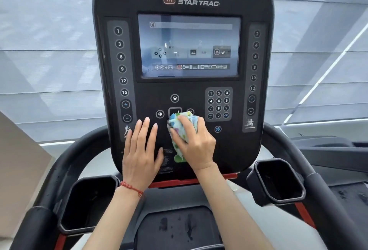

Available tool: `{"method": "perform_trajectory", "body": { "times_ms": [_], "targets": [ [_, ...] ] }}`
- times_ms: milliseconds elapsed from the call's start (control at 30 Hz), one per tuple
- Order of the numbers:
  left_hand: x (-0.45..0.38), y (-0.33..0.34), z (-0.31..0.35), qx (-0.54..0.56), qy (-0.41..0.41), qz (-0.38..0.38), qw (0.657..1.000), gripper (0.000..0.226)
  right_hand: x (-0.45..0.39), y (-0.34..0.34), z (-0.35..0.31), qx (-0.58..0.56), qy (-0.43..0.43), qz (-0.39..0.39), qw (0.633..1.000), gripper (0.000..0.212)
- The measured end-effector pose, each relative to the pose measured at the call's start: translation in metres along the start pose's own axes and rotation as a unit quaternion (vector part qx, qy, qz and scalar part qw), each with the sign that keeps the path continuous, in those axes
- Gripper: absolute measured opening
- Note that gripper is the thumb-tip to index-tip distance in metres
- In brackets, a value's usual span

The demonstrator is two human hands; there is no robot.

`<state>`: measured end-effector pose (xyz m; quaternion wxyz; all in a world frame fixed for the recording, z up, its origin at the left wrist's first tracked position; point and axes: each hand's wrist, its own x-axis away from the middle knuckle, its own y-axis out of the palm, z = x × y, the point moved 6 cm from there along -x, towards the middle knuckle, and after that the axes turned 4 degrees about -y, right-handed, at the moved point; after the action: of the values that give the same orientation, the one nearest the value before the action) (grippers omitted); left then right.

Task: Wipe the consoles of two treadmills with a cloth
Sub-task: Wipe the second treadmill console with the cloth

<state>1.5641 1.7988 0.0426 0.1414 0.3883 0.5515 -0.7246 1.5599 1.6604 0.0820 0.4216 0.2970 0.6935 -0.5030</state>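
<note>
You are in the wiping step on the console (183, 82) of one treadmill. Your right hand (196, 142) has its grip closed around the bunched cloth (177, 130), pressing it on the lower panel. Beside this grip, your left hand (141, 150) lies flat, fingers straight. I think the keypad (218, 104), above-right of the grip, comes next.

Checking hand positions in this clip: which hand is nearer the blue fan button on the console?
Right. The right hand, gripping the cloth, sits just left of the fan button; the left hand rests flat on the console farther left.
</note>
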Motion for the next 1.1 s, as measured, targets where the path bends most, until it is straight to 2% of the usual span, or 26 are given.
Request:
{"method": "perform_trajectory", "body": {
  "times_ms": [100, 167, 333, 467, 533, 633, 733, 800, 1000, 1100],
  "targets": [
    [0.0, -0.001, 0.001, -0.002, -0.004, 0.003, 1.0, 0.051, -0.01, -0.005, 0.007, 0.014, -0.052, -0.005, 0.999, 0.027],
    [0.0, -0.001, 0.002, -0.003, -0.012, 0.006, 1.0, 0.05, -0.018, -0.009, 0.024, 0.026, -0.032, -0.002, 0.999, 0.029],
    [-0.001, -0.001, 0.008, -0.012, -0.023, 0.017, 1.0, 0.049, -0.044, -0.046, 0.117, 0.046, 0.192, 0.083, 0.977, 0.027],
    [-0.004, 0.001, 0.016, -0.013, -0.038, 0.023, 0.999, 0.048, -0.048, -0.049, 0.122, 0.02, 0.271, 0.103, 0.957, 0.032],
    [-0.006, 0.002, 0.025, -0.007, -0.035, 0.023, 0.999, 0.048, -0.05, -0.04, 0.106, 0.001, 0.256, 0.097, 0.962, 0.032],
    [-0.014, 0.005, 0.04, 0.005, -0.02, 0.02, 1.0, 0.049, -0.055, -0.028, 0.081, 0.011, 0.138, 0.057, 0.989, 0.03],
    [-0.025, 0.009, 0.058, 0.018, -0.012, 0.022, 1.0, 0.05, -0.055, -0.028, 0.079, 0.022, 0.019, 0.027, 0.999, 0.029],
    [-0.031, 0.011, 0.069, 0.026, -0.001, 0.022, 0.999, 0.051, -0.052, -0.032, 0.094, 0.03, -0.01, 0.021, 0.999, 0.029],
    [-0.044, 0.017, 0.081, 0.024, -0.001, 0.021, 0.999, 0.051, -0.012, -0.061, 0.148, 0.037, 0.179, 0.103, 0.978, 0.029],
    [-0.044, 0.021, 0.08, 0.013, 0.0, 0.017, 1.0, 0.051, -0.003, -0.06, 0.141, 0.047, 0.18, 0.105, 0.977, 0.028]
  ]
}}
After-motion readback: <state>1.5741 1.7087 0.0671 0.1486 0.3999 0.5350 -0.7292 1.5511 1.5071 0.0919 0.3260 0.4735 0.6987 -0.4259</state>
